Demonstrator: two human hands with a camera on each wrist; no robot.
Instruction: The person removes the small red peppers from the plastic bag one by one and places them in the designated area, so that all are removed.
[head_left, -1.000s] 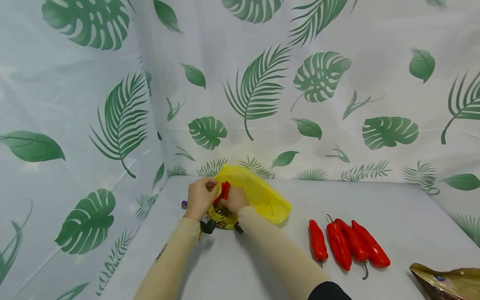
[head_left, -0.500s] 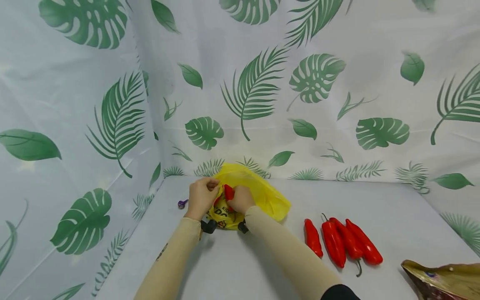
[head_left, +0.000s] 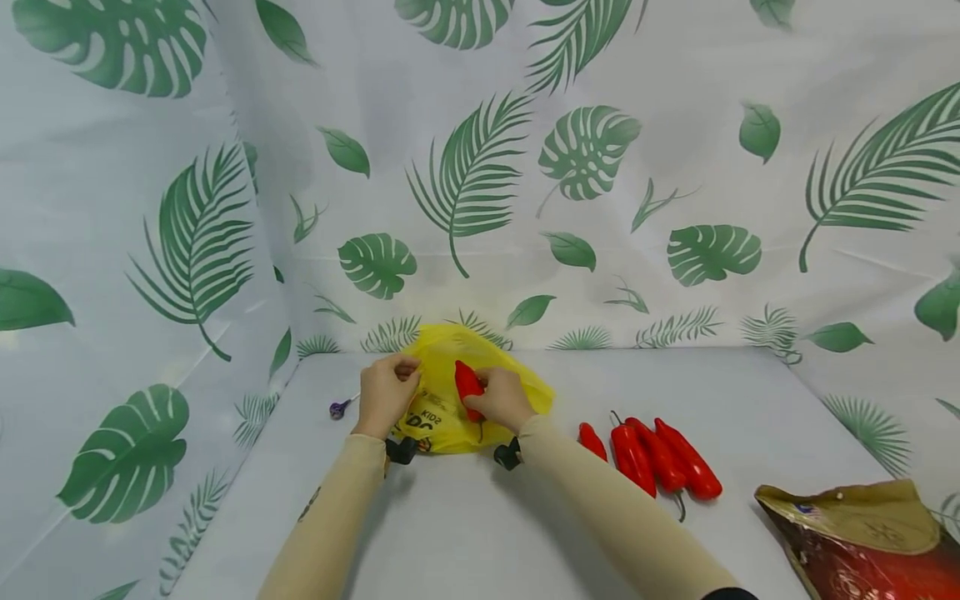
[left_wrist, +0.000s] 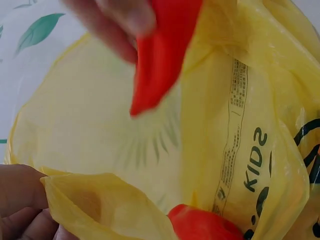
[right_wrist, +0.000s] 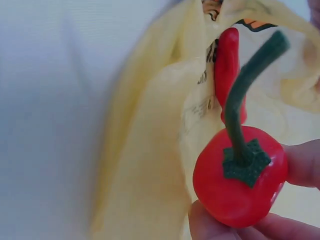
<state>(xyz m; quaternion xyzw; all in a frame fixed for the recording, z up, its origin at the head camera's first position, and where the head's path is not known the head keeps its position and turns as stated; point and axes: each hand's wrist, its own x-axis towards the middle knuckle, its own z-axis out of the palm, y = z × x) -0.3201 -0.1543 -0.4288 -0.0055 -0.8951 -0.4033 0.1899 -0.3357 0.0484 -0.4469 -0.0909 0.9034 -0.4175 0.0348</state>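
My left hand (head_left: 384,396) pinches the rim of a yellow plastic bag (head_left: 438,354) between thumb and fingers. My right hand (head_left: 504,402) grips a red chili pepper (head_left: 468,390) at the bag's mouth. In the right wrist view the green stem end of this pepper (right_wrist: 215,175) faces the camera. Its tip points toward the bag in the left wrist view. A second red pepper (left_wrist: 205,225) lies inside the bag, partly hidden there by the plastic; the right wrist view shows it beyond the held one.
Several red peppers (head_left: 660,458) lie side by side on the white table (head_left: 465,533), right of the bag. A brown and red foil pouch (head_left: 862,533) lies at the front right. A small purple-headed lollipop (head_left: 339,410) rests left of my left hand. Leaf-printed curtains (head_left: 480,275) stand behind.
My right hand has come up and right with the pepper, which shows more fully above the bag. The left hand keeps its hold on the rim. The head view has turned right.
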